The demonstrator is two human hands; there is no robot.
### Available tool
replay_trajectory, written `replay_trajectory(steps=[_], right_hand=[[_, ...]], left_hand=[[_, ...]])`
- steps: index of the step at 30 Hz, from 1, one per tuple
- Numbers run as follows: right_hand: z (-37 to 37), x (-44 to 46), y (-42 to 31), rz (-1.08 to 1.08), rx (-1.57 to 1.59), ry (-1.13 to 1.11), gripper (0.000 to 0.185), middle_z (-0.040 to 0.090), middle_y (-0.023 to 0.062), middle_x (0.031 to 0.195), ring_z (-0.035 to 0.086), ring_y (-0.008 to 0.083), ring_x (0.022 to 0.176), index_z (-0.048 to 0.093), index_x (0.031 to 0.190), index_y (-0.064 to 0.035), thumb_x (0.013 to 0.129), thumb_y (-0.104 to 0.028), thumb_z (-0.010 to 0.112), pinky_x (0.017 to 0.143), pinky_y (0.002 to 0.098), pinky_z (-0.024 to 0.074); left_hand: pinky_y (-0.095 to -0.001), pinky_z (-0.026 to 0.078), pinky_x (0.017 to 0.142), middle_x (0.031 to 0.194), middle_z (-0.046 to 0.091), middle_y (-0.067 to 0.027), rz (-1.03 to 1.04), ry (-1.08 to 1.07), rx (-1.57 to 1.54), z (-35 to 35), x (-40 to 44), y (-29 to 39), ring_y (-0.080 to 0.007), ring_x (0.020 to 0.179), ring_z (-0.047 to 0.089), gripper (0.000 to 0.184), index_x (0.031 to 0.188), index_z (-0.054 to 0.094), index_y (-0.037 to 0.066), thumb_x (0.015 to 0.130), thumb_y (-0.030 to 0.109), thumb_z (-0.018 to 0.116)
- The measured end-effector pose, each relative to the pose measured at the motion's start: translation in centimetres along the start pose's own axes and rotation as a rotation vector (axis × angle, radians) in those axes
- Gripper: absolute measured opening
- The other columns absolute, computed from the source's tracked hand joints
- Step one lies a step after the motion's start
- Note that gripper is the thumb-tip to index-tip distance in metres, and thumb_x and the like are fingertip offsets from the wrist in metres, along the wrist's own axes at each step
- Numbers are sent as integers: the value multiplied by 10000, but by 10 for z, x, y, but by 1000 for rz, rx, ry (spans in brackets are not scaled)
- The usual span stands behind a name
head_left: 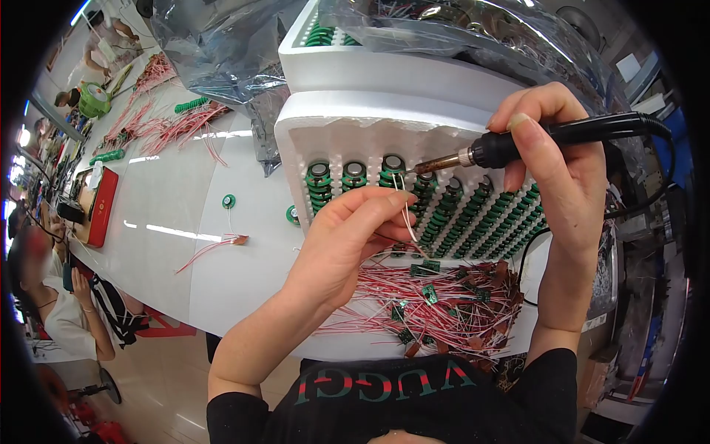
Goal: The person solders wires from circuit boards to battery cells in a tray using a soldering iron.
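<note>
My right hand point(551, 140) is closed around the black handle of a soldering iron point(503, 148). Its metal tip points left, close above a row of round green parts in the foam tray. Pinched in my left hand point(355, 229) are thin white wires point(407, 214), whose upper ends reach up near the iron's tip. Whether tip and wire touch is too small to tell. The white foam tray point(296, 126) stands tilted in front of me, with several rows of green round parts point(355, 172) in its slots. My left fingers cover part of the lower rows.
Below the tray lies a heap of red and white wires with small green boards point(429, 296). A second foam tray point(347, 70) and clear plastic bags point(214, 52) are behind. Left are a red box point(102, 207) and more wire bundles point(185, 126). Other people sit at far left.
</note>
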State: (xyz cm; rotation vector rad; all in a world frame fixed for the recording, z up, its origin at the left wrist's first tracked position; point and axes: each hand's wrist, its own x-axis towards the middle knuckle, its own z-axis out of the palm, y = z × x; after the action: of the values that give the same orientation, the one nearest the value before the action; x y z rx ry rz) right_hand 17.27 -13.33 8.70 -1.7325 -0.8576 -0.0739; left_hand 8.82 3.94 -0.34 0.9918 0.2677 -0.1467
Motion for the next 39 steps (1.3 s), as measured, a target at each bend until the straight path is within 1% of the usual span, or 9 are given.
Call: replay_trajectory(steps=[4,10,13,16,22,31,39], right_hand=[[0,2,-1,0,6,16,165,560,87,866,458,27,525,498,833,-22,876,-181,497,481,146,377],[3,6,0,-63,30,-21,167,544,98,863,438,26,515,489,830,-22,877,-182,487,475,141,363],[7,8,0,-69,22,-34,164,541,98,861,436,24,515,486,827,-20,874,-178,489,476,139,362],[9,9,0,-64,6,-36,164,541,97,859,435,23,516,485,824,-19,872,-177,493,479,138,362],[11,8,-1,-30,-7,-26,173,542,93,852,435,20,518,489,817,-22,868,-186,504,481,139,364],[12,8,-2,-14,-28,-35,169,547,85,856,438,17,523,495,821,-27,865,-189,512,485,145,369],[12,9,-3,1,-31,-48,168,551,86,866,445,15,528,494,828,-27,867,-189,511,491,146,373]], left_hand=[[-251,461,682,802,608,-33,44,44,-35,-4,-4,-4,-88,694,567,209,951,596,35,837,210,583],[-244,444,728,810,609,-37,232,24,-28,-10,-11,-5,-88,735,557,188,956,595,26,857,182,565],[-237,433,737,817,610,-38,189,-5,30,-9,-9,-6,-85,748,550,185,958,596,23,862,176,557],[-235,428,737,821,614,-42,177,-58,23,-10,-5,-7,-85,748,548,188,959,597,20,866,176,548],[-242,416,761,812,615,-39,132,-83,41,-9,-5,-2,-83,767,545,198,956,596,19,870,186,533],[-262,411,761,798,615,-48,111,-127,27,-11,-2,2,-106,755,547,216,937,603,4,840,184,537],[-263,419,754,793,615,-52,87,-143,33,-10,0,6,-109,743,550,222,915,615,-2,827,188,544]])
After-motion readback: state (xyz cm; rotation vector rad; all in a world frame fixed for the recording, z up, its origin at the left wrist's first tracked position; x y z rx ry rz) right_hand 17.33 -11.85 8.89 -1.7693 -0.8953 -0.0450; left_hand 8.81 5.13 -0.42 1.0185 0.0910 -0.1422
